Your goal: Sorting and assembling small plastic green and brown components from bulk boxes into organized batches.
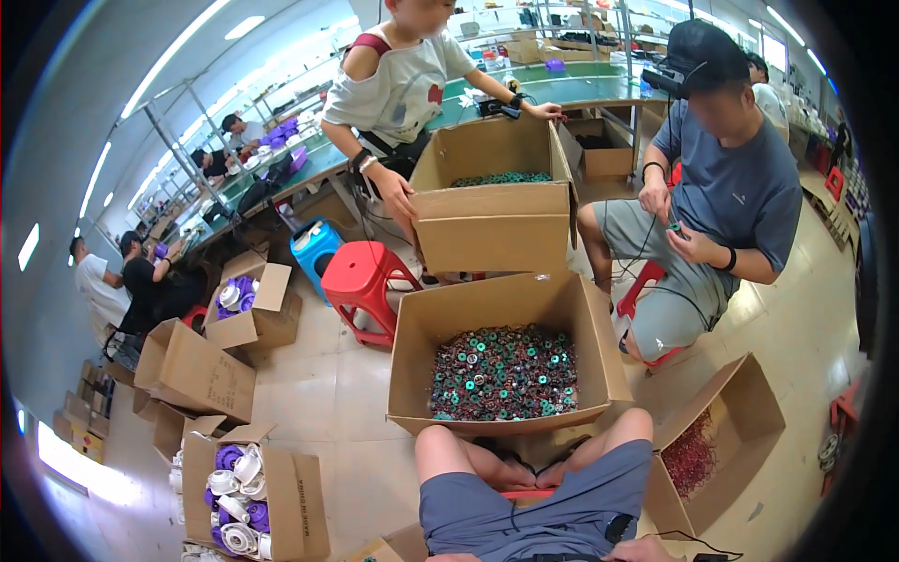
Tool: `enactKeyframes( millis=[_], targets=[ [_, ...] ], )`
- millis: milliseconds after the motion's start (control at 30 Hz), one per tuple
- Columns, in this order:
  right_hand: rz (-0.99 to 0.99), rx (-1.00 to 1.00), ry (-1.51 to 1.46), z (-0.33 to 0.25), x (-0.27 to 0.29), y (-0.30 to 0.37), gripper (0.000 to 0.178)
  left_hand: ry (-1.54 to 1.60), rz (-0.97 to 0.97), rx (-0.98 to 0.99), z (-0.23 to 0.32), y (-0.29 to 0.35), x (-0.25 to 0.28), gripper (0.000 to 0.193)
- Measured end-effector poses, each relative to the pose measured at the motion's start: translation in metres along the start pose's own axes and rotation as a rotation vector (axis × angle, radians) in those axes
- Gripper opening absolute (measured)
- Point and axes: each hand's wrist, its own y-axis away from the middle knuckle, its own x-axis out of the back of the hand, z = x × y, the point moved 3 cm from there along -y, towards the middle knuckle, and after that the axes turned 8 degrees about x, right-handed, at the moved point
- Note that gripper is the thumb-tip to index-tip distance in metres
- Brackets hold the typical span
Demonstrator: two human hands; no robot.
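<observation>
Cardboard, brown and open-topped, makes up the big box (506,304), with a heap of small parts (506,375), green, dark red and silvery, over its bottom. The left hand (454,558) and right hand (644,550) are well apart from it on its near side, cut off by the lower edge; how far open they are, or what they hold, I cannot tell. Legs in grey shorts (468,506) lie between them and the big box. A black cable (698,537) shows near the right hand. Right of the big box, a carton (752,403) holds red bits (690,456). Behind it, box 2 (496,232), with green parts (501,179) inside, blocks the way to the table (590,80); a standing person (403,94) touches box 2. Left of the big box are 2 stools, red (365,267) and blue (316,251). Behind it to the right, a seated person (749,169) holds a green piece (674,227).
</observation>
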Motion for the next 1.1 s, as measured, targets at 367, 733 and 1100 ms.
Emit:
enactKeyframes(
  millis=[367,733,1100],
  targets=[
    [-0.257,-0.195,-0.39,0.032,0.004,-0.031,0.014,0.366,-0.216,0.35,-0.054,-0.053,0.049,0.039],
    [0.014,-0.408,-1.186,0.002,-0.05,-0.191,0.043,1.202,-0.356,0.287,0.015,-0.179,0.043,0.033],
    [0.384,-0.295,-0.228,0.025,-0.034,-0.186,0.013,1.224,-0.009,0.155,0.01,-0.192,-0.027,0.035]
  ],
)
